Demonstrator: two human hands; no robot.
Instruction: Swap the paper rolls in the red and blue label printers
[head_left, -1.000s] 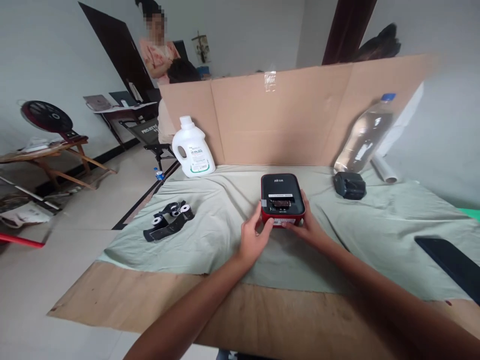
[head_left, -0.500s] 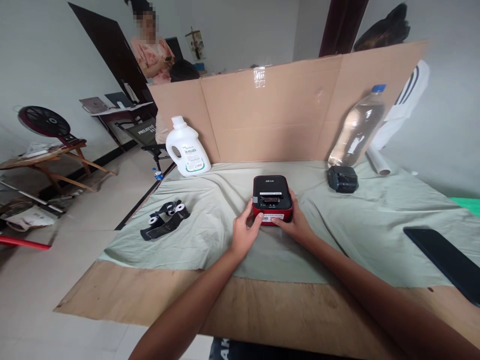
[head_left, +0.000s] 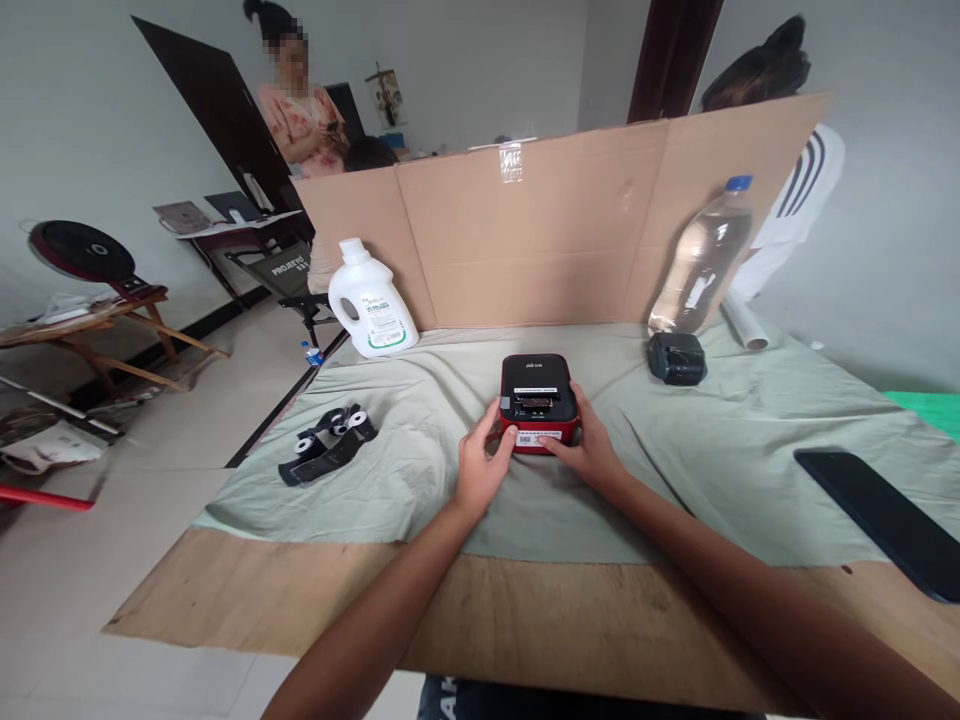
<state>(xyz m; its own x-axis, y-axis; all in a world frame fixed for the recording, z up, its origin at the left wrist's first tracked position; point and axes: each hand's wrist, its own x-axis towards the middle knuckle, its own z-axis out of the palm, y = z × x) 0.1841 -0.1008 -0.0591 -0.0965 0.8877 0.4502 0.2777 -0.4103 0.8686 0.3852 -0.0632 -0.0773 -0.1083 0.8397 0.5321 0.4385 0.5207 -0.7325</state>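
Observation:
A small black-and-red label printer (head_left: 537,392) sits on the green cloth (head_left: 420,440) in the middle of the table. My left hand (head_left: 480,465) grips its near left corner, thumb on the front face. My right hand (head_left: 589,450) holds its near right side, fingers curled against the red casing. Both forearms reach in from the bottom edge.
A black holder with white rolls (head_left: 328,443) lies left of the printer. A white detergent jug (head_left: 371,300), a water bottle (head_left: 701,260) and a small black device (head_left: 677,357) stand by the cardboard screen (head_left: 555,220). A dark phone (head_left: 881,515) lies right. A person (head_left: 300,95) stands behind.
The view has drifted and the printer appears slightly smaller and further left in frame. Both hands remain on the printer in the same grip.

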